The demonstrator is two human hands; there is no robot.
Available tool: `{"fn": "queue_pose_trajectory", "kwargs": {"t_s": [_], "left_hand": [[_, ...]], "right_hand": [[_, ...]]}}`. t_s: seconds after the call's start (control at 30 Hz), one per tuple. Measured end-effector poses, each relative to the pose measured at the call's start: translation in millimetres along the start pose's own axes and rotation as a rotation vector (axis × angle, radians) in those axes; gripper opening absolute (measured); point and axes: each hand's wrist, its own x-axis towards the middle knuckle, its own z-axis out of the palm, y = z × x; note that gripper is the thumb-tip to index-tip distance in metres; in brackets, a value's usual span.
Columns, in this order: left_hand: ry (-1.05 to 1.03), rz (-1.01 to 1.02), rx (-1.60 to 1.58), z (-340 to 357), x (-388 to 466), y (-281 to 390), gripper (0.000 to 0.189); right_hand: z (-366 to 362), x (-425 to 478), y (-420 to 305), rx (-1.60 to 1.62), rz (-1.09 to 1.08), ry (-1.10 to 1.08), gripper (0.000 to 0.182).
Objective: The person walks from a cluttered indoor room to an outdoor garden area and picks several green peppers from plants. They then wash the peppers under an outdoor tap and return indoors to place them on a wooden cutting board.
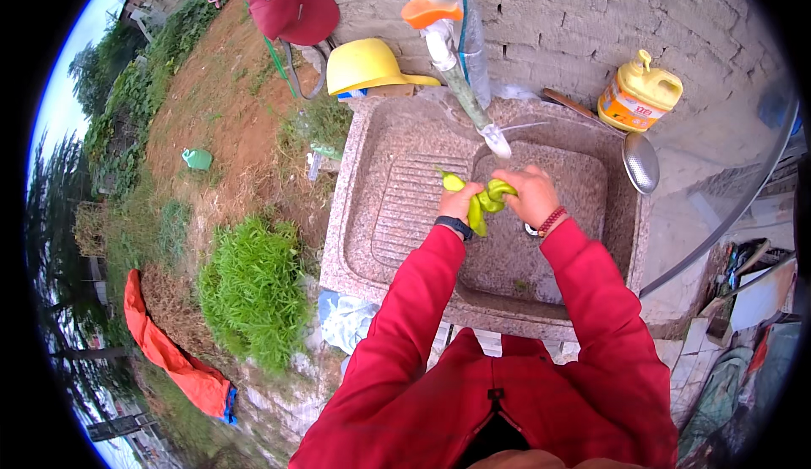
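Several light green peppers [486, 201] are in my two hands, over the basin of a speckled stone sink [538, 260]. My left hand [457, 203], with a dark band at its wrist, is closed around some of them; one sticks out past the thumb and another hangs below the fingers. A bent green pepper [502, 188] is gripped by the fingers of my right hand [534, 191], which has a red beaded bracelet at the wrist. Just above my hands hangs the tap's wrapped spout [496, 142]; whether water runs from it I cannot tell.
A ribbed drainboard [405, 209] forms the sink's left side. On the back edge stand a yellow plastic scoop [370, 66] and a yellow detergent jug [638, 95]. A perforated metal ladle [640, 162] lies at the right rim. A brick wall [570, 19] rises behind.
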Motion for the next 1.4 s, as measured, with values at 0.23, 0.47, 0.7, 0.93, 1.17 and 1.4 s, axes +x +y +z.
{"fn": "queue_pose_trajectory", "kwargs": {"t_s": [0.23, 0.47, 0.7, 0.93, 1.17, 1.4], "left_hand": [[-0.265, 0.111, 0.115, 12.7, -22.5, 10.8, 0.029], [-0.348, -0.048, -0.108, 26.4, -41.5, 17.3, 0.038], [-0.208, -0.215, -0.192, 12.1, -34.1, 2.6, 0.024], [-0.185, -0.104, -0.256, 12.8, -29.2, -16.0, 0.030], [-0.153, 0.013, -0.228, 14.7, -36.3, -15.5, 0.034], [-0.176, 0.004, -0.243, 11.1, -34.7, -20.5, 0.033]], "right_hand": [[-12.2, 6.3, 9.8, 0.020, -0.105, -0.050, 0.040], [7.1, 7.0, 6.6, -0.053, -0.114, 0.298, 0.043], [31.5, -1.1, 9.0, 0.265, 0.049, 0.123, 0.050], [62.3, 0.9, 1.1, 1.314, 0.311, 0.348, 0.059], [81.9, -1.0, 1.6, 1.435, 0.418, 0.441, 0.043], [93.1, 9.5, -1.9, 1.456, 0.542, 0.632, 0.023]]}}
